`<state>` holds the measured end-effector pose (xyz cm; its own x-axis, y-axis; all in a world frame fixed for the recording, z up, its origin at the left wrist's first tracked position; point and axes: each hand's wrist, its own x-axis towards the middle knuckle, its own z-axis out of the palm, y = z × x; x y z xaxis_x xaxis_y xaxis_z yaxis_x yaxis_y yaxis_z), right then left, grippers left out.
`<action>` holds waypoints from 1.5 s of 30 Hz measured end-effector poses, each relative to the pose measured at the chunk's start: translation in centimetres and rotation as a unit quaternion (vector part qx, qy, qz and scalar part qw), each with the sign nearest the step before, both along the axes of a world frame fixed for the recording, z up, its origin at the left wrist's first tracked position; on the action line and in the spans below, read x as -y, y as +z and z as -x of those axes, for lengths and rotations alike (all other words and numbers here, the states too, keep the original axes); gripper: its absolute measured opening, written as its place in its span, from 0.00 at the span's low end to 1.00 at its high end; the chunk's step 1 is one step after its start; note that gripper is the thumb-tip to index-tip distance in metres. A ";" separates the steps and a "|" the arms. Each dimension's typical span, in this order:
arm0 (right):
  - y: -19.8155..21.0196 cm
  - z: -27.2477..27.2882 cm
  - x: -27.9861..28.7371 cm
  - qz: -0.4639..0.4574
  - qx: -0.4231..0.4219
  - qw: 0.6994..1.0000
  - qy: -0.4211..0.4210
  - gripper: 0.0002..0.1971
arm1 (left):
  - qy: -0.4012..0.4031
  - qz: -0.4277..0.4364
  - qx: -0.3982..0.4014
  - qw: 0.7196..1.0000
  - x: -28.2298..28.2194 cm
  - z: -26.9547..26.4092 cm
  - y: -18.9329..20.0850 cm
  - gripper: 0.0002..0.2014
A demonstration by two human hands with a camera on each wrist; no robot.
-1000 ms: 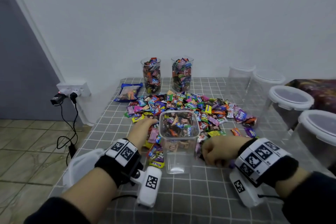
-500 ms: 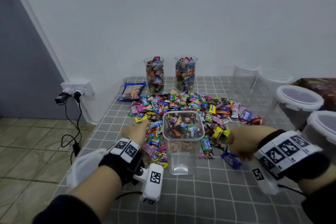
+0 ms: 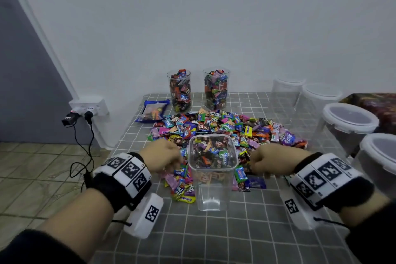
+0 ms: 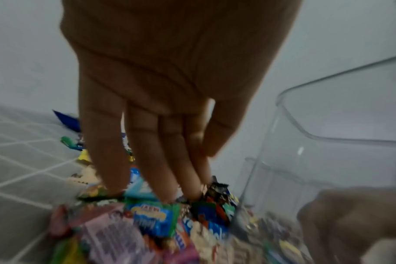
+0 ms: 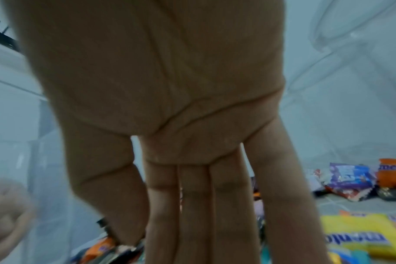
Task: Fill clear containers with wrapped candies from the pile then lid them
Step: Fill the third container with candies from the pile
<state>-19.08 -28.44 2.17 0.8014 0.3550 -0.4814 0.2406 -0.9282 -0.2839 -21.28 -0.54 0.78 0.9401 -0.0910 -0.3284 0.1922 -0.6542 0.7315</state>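
Between my two hands stands the square clear plastic container [image 3: 212,169] I am filling, upright on the grey grid-patterned tablecloth [image 3: 246,231], open at the top and without a lid; wrapped candies lie in it part of the way up, though through the clear walls I cannot tell exactly how high. My left hand [image 3: 164,157] sits just beside its left wall, and the left wrist view shows my fingers [image 4: 145,151] straight and close together, their tips dipped into the loose candies there, with nothing curled into the palm. My right hand [image 3: 271,162] is just beside the right wall; from the head view it looks bunched, but the right wrist view shows the fingers [image 5: 197,205] stretched out straight and side by side, reaching down onto wrappers, gripping nothing that I can see. Behind the container spreads the colourful pile of wrapped candies [image 3: 225,126], running round both its sides towards me. Against the white wall at the back stand two tall round clear jars, the left jar [image 3: 179,91] and the right jar [image 3: 216,89], both packed with candies up to the rim and both without lids. Along the right edge of the table is a row of clear round containers with white lids [image 3: 348,122] already on; I cannot tell what is inside them. A blue snack packet [image 3: 153,111] lies flat near the left jar.
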 end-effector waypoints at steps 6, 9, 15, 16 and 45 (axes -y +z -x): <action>-2.1 1.3 -1.3 -0.030 -0.176 0.984 0.006 0.12 | -0.135 -0.059 -0.232 0.962 2.0 1.6 -2.5 0.10; -3.0 0.2 -2.2 -0.060 -0.142 0.988 -0.012 0.13 | -0.116 -0.063 -0.195 0.972 2.2 0.8 -2.7 0.14; -2.9 -2.6 -3.2 -0.034 0.016 0.999 -0.016 0.17 | -0.078 -0.092 -0.069 0.990 2.9 -0.7 -1.3 0.08; -2.8 -3.0 -3.1 -0.047 0.031 0.998 -0.028 0.19 | -0.081 -0.110 -0.038 0.990 3.0 -1.2 -1.3 0.09; -4.9 -4.7 -3.4 0.103 0.136 0.985 -0.017 0.49 | -0.116 -0.373 0.040 0.920 3.5 -5.3 -3.6 0.42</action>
